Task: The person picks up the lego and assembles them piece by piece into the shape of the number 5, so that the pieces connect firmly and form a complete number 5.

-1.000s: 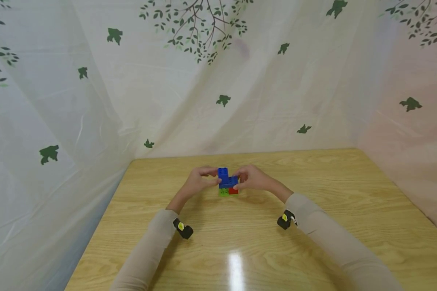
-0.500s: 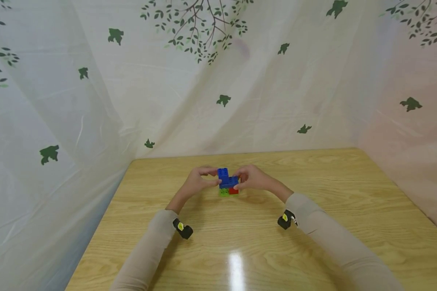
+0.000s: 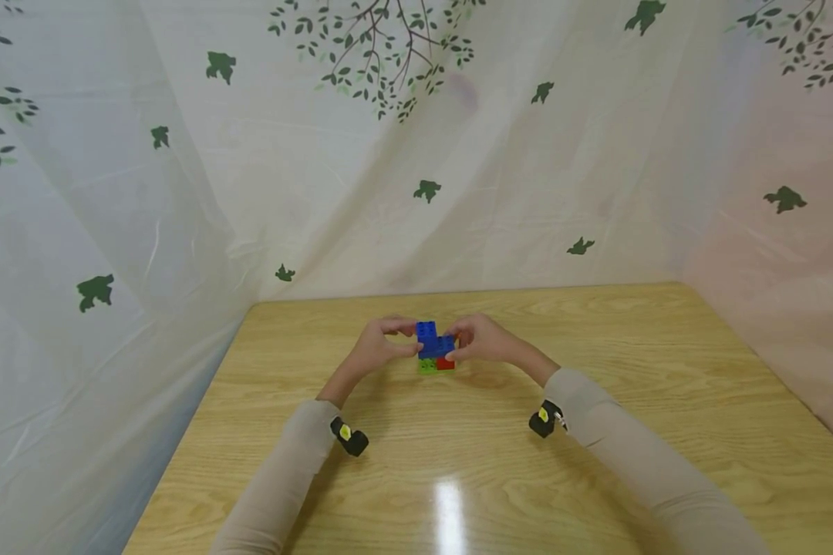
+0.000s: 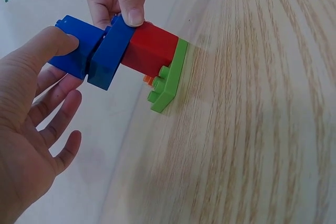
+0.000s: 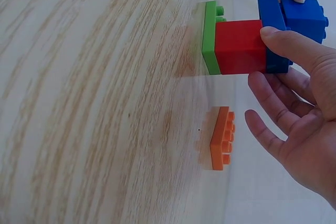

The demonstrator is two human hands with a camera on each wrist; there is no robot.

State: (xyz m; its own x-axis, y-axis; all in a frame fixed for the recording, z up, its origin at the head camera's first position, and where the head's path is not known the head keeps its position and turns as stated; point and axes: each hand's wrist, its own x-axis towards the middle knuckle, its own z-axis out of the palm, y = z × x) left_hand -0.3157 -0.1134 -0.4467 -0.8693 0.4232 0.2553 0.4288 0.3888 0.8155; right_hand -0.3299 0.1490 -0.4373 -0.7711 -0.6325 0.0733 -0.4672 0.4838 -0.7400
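Observation:
My left hand [image 3: 378,341] pinches a tall blue building block [image 4: 77,62] between thumb and fingers. Opposite it, my right hand [image 3: 484,339] grips a thinner blue block [image 5: 270,11], with the thumb on its near edge and fingers behind. The tall block sits over one end of the thin one, and a narrow dark gap shows between them in the left wrist view. Below the thin block is a red block [image 5: 239,48], set on one end of a flat green block [image 4: 175,80]. The green block's other studs are bare, and it stands on the table.
A thin orange block [image 5: 218,142] lies on the wooden table [image 3: 444,432] beside the stack, below the right hand in the right wrist view. A pale curtain [image 3: 361,231] with leaf and bird prints hangs behind the table's far edge.

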